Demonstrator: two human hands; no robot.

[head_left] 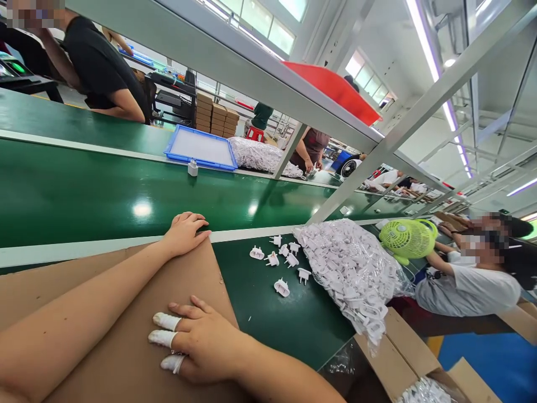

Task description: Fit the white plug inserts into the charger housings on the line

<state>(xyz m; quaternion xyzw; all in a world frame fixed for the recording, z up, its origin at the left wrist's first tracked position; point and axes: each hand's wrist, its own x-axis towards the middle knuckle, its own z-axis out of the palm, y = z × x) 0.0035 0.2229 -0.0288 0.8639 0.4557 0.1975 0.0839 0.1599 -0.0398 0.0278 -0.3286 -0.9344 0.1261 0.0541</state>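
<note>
Resting palm-down, R hand (210, 342) is spread wide, 3 fingers w/ white covers (163, 338), holding nothing; L hand (182, 232) lies flattish, fingers close tog., gripping nothing visible. Both are on the cardboard (197, 274): plain brown, flat, straight-edged, a few specks, over the green worktop (293, 330). Just beside: loose white 2-pin plug pcs (282, 287), then clear bag (348, 268) of white pcs, then lime fan (406, 239).

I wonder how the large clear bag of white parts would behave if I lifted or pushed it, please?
The bag would probably sag and shift, since its thin, wrinkled plastic holds many small white parts. It may feel fairly heavy, being packed full. Its lower corner appears to overhang the green table, so pushing that way might slide it off.
</note>
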